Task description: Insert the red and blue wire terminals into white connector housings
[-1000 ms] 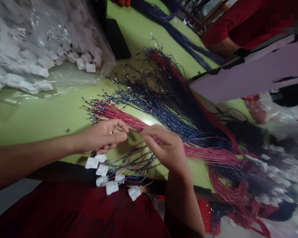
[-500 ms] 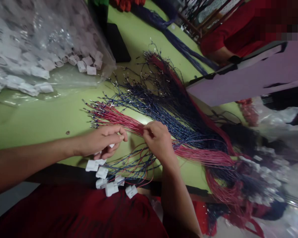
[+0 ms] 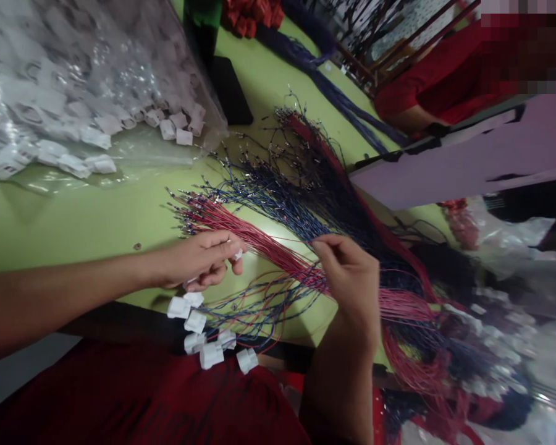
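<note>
My left hand (image 3: 202, 262) is closed on a small white plastic connector (image 3: 238, 253), which pokes out between thumb and forefinger. The rest of that connector is hidden by the fingers. To the right, my right hand (image 3: 352, 272) pinches a single red wire (image 3: 290, 240) between thumb and fingertips, lifted a little off the bundle of red wires (image 3: 254, 238). Metal terminals tip the bundle's left ends. Below my left hand hang several white connectors (image 3: 212, 355) fitted with blue and red wires. A thick bundle of blue wires (image 3: 301, 213) lies behind the red ones.
A clear plastic bag (image 3: 134, 145) of white connectors fills the back left of the green table (image 3: 74, 222). A black flat object (image 3: 231, 93) lies beside it. A pink panel (image 3: 467, 154) stands at right, with a co-worker's red sleeve (image 3: 426, 80) beyond.
My right hand has moved right along the red bundle, drawing one red wire away from it. The connector in my left hand now shows at the fingertips. The whole view has shifted slightly.
</note>
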### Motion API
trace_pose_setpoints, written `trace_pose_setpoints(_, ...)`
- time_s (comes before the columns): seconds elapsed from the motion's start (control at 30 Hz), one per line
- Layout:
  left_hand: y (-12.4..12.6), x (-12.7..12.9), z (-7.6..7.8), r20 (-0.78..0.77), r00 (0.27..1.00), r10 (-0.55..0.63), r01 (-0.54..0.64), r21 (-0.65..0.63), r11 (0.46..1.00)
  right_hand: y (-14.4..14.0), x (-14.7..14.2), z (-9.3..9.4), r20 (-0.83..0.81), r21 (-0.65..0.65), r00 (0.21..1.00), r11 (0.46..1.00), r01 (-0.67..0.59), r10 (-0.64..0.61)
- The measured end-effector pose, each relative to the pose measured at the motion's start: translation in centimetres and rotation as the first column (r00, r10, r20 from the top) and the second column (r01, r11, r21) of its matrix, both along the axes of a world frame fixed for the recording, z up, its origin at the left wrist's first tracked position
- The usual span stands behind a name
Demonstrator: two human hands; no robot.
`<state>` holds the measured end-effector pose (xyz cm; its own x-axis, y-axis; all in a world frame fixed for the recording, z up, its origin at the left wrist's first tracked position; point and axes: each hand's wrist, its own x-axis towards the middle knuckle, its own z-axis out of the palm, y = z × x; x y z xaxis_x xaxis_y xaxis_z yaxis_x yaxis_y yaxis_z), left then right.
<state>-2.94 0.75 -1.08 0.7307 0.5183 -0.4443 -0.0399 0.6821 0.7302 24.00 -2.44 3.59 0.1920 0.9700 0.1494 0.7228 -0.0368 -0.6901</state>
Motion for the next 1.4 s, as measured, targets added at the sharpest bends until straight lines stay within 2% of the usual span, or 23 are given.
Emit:
trace_pose_setpoints(0.07,0.2,0.1,0.0,0.006,0.998,0.069,-0.069,-0.068,0.995,-0.2,1.1,0.8,-0.165,0.083,0.985,0.995,0.063,-0.048)
trace_pose_setpoints(0.1,0.3,0.1,0.1,0.005,0.996,0.094,-0.093,-0.103,0.99,-0.4,1.5,1.3,-0.271,0.14,0.962,0.988,0.067,-0.027)
trace_pose_setpoints(0.17,0.6,0.2,0.3,0.001,0.991,0.136,-0.134,-0.166,0.977,-0.7,1.6,2.6,-0.425,0.265,0.9,0.964,0.027,0.091)
trace_pose_setpoints(0.23,0.7,0.3,0.5,-0.002,0.988,0.154,-0.152,-0.201,0.968,-1.1,0.5,3.8,-0.443,0.321,0.882,0.947,-0.012,0.162)
trace_pose_setpoints(0.3,0.5,0.3,0.5,-0.007,0.989,0.145,-0.144,-0.197,0.97,-1.5,-2.0,4.8,-0.352,0.262,0.922,0.963,-0.065,0.159)
trace_pose_setpoints(0.33,0.4,0.3,0.3,-0.007,0.991,0.135,-0.134,-0.183,0.974,-1.6,-3.6,5.1,-0.296,0.183,0.939,0.975,-0.122,0.173)
trace_pose_setpoints(0.37,0.3,0.2,0.2,-0.005,0.992,0.125,-0.125,-0.164,0.979,-1.6,-5.1,5.1,-0.266,0.121,0.923,0.96,-0.254,0.278)
trace_pose_setpoints(0.4,0.1,0.2,0.0,0.001,0.993,0.116,-0.115,-0.146,0.983,-1.5,-6.6,4.9,-0.28,0.043,0.858,0.899,-0.436,0.43)
trace_pose_setpoints(0.43,0.0,0.1,-0.1,0.009,0.994,0.11,-0.108,-0.134,0.985,-1.3,-7.9,4.5,-0.327,-0.012,0.783,0.826,-0.564,0.53)
trace_pose_setpoints(0.47,0.0,0.1,-0.3,0.019,0.994,0.104,-0.101,-0.129,0.987,-1.0,-8.8,3.9,-0.37,-0.039,0.74,0.787,-0.616,0.562)
trace_pose_setpoints(0.5,-0.1,0.1,-0.3,0.028,0.995,0.1,-0.095,-0.131,0.987,-0.8,-9.5,3.1,-0.401,-0.061,0.739,0.789,-0.612,0.542)
trace_pose_setpoints(0.53,0.0,0.1,-0.4,0.038,0.995,0.094,-0.088,-0.14,0.986,-0.5,-9.7,2.2,-0.413,-0.078,0.773,0.827,-0.556,0.481)
trace_pose_setpoints(0.6,0.1,0.1,-0.3,0.057,0.995,0.083,-0.073,-0.164,0.984,-0.3,-9.5,0.3,-0.385,-0.108,0.871,0.923,-0.37,0.304)
trace_pose_setpoints(0.63,0.2,0.1,-0.2,0.066,0.994,0.083,-0.071,-0.175,0.982,-0.3,-9.1,-0.5,-0.359,-0.118,0.905,0.95,-0.288,0.23)
trace_pose_setpoints(0.73,0.5,0.1,-0.1,0.08,0.991,0.109,-0.09,-0.204,0.975,-0.6,-8.2,-1.9,-0.269,-0.121,0.95,0.973,-0.195,0.157)
trace_pose_setpoints(1.0,0.6,0.0,0.0,0.052,0.993,0.107,-0.093,-0.224,0.97,-1.3,-8.2,-2.0,-0.01,-0.038,0.969,0.968,-0.246,0.246)
trace_pose_setpoints(1.2,0.7,0.0,-0.2,0.032,0.993,0.111,-0.103,-0.205,0.973,-1.2,-8.2,-2.0,0.131,-0.009,0.927,0.935,-0.354,0.352)
trace_pose_setpoints(1.4,0.7,0.1,-0.5,-0.002,0.998,0.07,-0.069,-0.173,0.983,-1.2,-8.3,-1.6,0.274,-0.013,0.873,0.909,-0.416,0.404)
